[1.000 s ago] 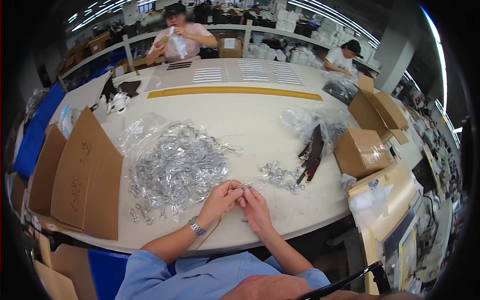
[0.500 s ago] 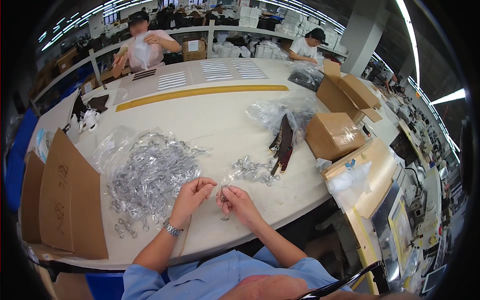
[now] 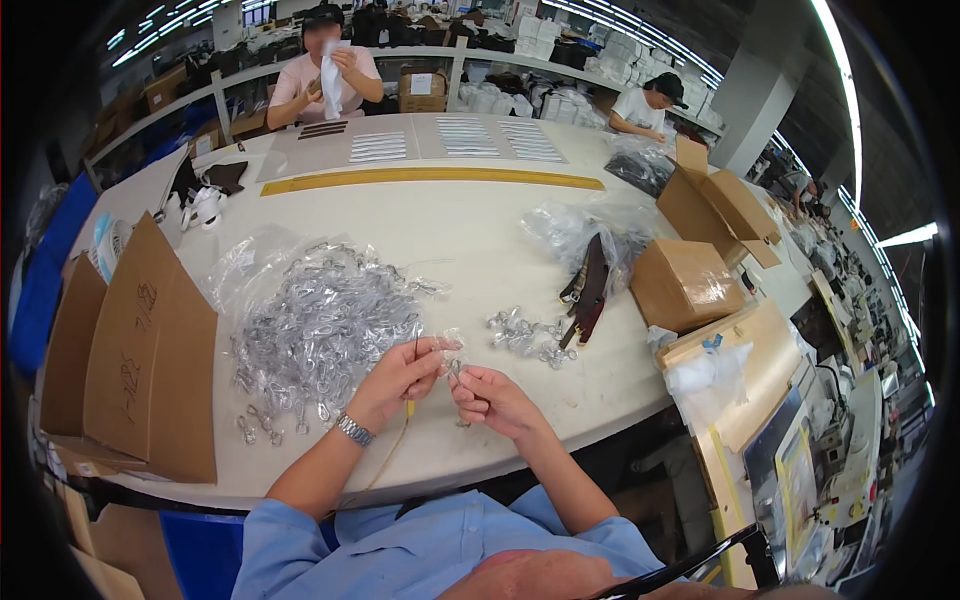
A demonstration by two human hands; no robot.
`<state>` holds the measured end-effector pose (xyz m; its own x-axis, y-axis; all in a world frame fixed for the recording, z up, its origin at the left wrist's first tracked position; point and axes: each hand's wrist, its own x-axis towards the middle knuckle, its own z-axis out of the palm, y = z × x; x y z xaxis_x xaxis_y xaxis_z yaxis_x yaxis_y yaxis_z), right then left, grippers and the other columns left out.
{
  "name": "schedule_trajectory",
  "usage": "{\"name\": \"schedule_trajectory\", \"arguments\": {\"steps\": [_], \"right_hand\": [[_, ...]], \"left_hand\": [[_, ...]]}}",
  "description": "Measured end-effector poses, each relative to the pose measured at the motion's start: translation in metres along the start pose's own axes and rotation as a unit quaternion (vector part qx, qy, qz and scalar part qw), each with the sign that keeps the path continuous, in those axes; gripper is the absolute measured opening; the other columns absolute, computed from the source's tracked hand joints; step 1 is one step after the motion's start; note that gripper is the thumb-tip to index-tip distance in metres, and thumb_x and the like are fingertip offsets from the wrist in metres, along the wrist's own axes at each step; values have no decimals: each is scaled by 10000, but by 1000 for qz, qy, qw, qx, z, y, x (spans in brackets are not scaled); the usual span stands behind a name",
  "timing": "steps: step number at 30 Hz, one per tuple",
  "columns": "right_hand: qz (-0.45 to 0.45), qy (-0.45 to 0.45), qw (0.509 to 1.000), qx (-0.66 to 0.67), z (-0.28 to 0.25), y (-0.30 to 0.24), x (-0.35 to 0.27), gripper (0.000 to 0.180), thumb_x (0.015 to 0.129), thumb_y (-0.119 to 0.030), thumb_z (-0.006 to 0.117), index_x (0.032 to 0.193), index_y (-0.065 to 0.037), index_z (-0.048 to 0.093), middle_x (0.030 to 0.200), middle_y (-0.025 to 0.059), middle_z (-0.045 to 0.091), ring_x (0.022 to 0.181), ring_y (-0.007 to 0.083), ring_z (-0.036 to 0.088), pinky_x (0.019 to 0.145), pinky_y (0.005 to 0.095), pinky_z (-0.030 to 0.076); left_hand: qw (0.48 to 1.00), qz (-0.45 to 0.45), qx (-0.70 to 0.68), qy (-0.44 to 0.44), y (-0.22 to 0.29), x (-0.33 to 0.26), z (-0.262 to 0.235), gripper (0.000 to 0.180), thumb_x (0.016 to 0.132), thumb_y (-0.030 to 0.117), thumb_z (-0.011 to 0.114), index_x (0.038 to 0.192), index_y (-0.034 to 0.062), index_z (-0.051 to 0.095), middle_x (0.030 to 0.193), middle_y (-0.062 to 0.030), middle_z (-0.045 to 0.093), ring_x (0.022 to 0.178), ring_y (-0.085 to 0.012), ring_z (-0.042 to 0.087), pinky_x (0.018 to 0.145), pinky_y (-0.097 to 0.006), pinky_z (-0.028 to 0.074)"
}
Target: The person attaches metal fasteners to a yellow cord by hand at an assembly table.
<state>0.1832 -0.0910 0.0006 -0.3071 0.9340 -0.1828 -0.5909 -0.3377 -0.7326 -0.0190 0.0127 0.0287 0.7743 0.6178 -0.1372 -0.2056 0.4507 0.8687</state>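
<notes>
My left hand (image 3: 402, 376) is closed, thumb and fingers pinching the edge of a small clear plastic wrapper (image 3: 452, 343). Close beside it, my right hand (image 3: 497, 400) grips a small metal snap hook (image 3: 456, 368), partly hidden by the fingers. A big heap of plastic-wrapped metal hooks (image 3: 320, 325) lies to the left of my hands, with a few strays at its near edge. Beyond my right hand sits a smaller cluster of metal hooks (image 3: 528, 336). A thin tan cord (image 3: 392, 458) runs down from by my left hand toward my lap.
An open cardboard box (image 3: 150, 350) stands at the left. Dark zippers (image 3: 590, 283) and clear bags (image 3: 570, 232) lie right of centre, near a closed carton (image 3: 688, 283) and an open one (image 3: 715, 205). A long yellow ruler (image 3: 430, 176) crosses the far table; two people work beyond.
My left hand's fingers have closed on the wrapper, and both hands have come together around the hook. The whole view has shifted slightly. The person at far left has brought both hands together near a white cloth.
</notes>
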Motion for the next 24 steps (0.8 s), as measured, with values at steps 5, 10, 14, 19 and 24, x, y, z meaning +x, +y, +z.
{"name": "schedule_trajectory", "arguments": {"steps": [5, 10, 14, 19, 24], "right_hand": [[78, -97, 968, 217, -14, 5, 1, 185, 1127, -203, 547, 1155, -33, 615, 843, -44, 512, 603, 23, 382, 557, 199, 347], [68, -103, 970, 210, -8, -1, 2, 168, 1112, -168, 556, 1184, -18, 579, 873, -36, 521, 595, 16, 396, 547, 193, 360], [69, -69, 985, 145, -9, 2, 2, 176, 1112, -189, 568, 1176, -26, 593, 875, -32, 530, 595, 19, 399, 557, 208, 365], [54, 17, 998, -9, 19, -4, 1, 157, 1114, -187, 561, 1146, -44, 618, 854, -36, 562, 603, 35, 421, 591, 225, 411], [-14, 95, 924, -371, 34, -5, 0, 167, 1102, -163, 561, 1110, -18, 643, 753, -9, 581, 628, 89, 498, 629, 276, 464]], "left_hand": [[994, -5, 33, -107, -3, 7, -13, 386, 1043, 145, 670, 1405, 12, 657, 865, 50, 643, 566, -15, 383, 501, -200, 292], [993, 4, 73, -90, 5, 7, -11, 384, 1019, 156, 700, 1374, 11, 679, 921, 24, 723, 566, -14, 397, 505, -196, 299], [991, 7, 122, -48, 0, 9, -3, 222, 990, 162, 729, 1158, 17, 738, 892, 1, 746, 582, -4, 454, 516, -193, 314], [975, 57, 215, 28, -13, 9, -9, 144, 978, 177, 730, 936, 41, 709, 836, 6, 719, 641, -18, 542, 548, -213, 388], [934, 153, 321, 46, -19, 16, -9, 114, 982, 130, 714, 983, 23, 675, 835, 15, 681, 710, -37, 587, 637, -230, 477]]}}
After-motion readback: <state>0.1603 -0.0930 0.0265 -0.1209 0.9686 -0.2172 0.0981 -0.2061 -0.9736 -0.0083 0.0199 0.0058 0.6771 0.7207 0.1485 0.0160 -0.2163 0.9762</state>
